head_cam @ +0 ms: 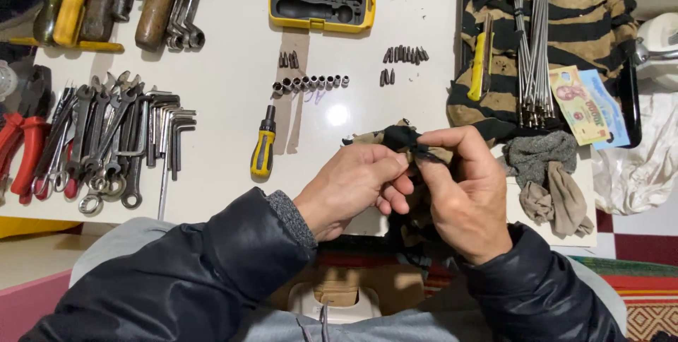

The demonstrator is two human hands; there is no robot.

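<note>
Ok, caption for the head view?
Both hands, left hand and right hand, pinch a striped rag over a tool-strewn white table.

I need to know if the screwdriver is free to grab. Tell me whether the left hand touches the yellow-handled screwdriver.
Apart. The head view shows bare white table between the left hand and the yellow-handled screwdriver; that hand pinches the dark striped cloth instead.

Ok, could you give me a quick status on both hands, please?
Left hand and right hand both pinching striped cloth. Small screwdriver lies apart. Nothing blocking.
</note>
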